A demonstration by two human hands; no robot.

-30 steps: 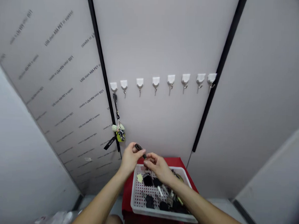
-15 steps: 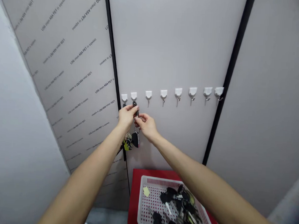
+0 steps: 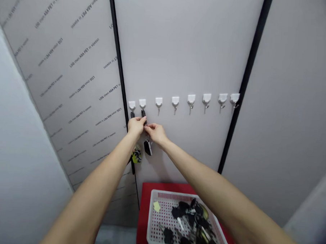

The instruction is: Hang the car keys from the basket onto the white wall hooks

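My left hand [image 3: 136, 126] pinches the black loop of a keychain [image 3: 143, 114] just under the second hook from the left [image 3: 142, 104]. The loop's top is at the metal prong; whether it hangs over it I cannot tell. Close beside it, my right hand [image 3: 156, 133] is closed on the keychain's lower end. A dark key fob with a pale edge [image 3: 148, 147] dangles below my fingers. From the leftmost hook [image 3: 131, 105] hangs another keychain with a yellow-green charm [image 3: 136, 155], partly hidden behind my left hand and forearm.
More white hooks [image 3: 175, 101] run in a row to the right along the grey wall panel. Below, a white perforated basket [image 3: 149, 222] holds a heap of keys and fobs and a yellow paper piece [image 3: 156, 206]. It stands on a red surface [image 3: 146, 193].
Both hands have risen from over the basket to the second hook, carrying the keychain. In the last half second, the loop has stayed at the hook and the hands have barely moved.
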